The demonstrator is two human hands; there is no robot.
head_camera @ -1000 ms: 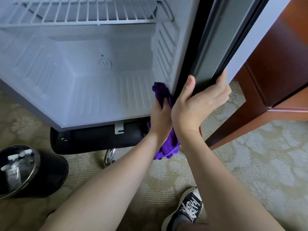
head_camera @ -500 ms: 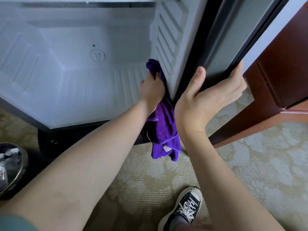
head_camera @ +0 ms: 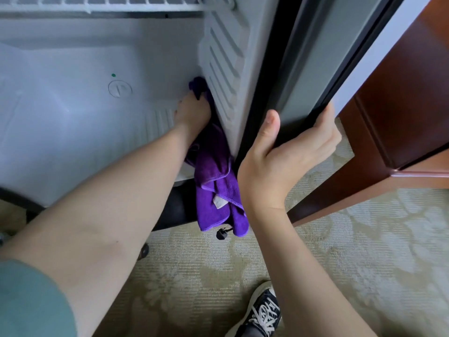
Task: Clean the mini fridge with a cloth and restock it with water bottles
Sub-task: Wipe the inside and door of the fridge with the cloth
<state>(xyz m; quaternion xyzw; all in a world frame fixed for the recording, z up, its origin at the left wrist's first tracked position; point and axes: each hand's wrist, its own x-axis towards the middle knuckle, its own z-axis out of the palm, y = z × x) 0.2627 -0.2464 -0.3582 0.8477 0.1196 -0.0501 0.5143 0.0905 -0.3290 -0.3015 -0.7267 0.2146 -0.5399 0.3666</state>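
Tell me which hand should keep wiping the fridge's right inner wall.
Left. The left hand already presses the cloth against that wall, while the right hand holds the door edge open.

Soft even daylight, wide-angle edge distortion

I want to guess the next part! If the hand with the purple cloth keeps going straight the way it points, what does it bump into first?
Probably the fridge's back wall. The left hand presses the purple cloth against the ribbed side wall, pointing deeper inside; nothing shows between, though depth is hard to judge.
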